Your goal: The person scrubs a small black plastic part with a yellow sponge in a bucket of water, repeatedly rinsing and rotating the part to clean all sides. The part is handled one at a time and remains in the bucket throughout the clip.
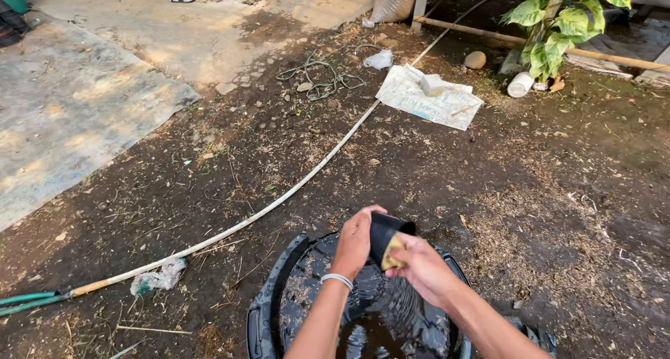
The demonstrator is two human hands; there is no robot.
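Both of my hands are over a black round tub [273, 289] with dark water in it. My left hand [354, 239], with a white band at the wrist, grips the side of a small black cup-shaped pot [386, 233]. My right hand [417, 263] presses a yellowish scrap or sponge [392, 253] against the pot's lower side. The pot is tilted, its mouth pointing up and to the right. The water below looks rippled.
A long whitish hose [307, 177] runs diagonally across the dirt ground. A white sack [429, 97], a tangled cord [322, 76], a stone [475, 59], a white container [520, 84] and a leafy plant [558, 31] lie further off. A concrete slab [70, 108] is at the left.
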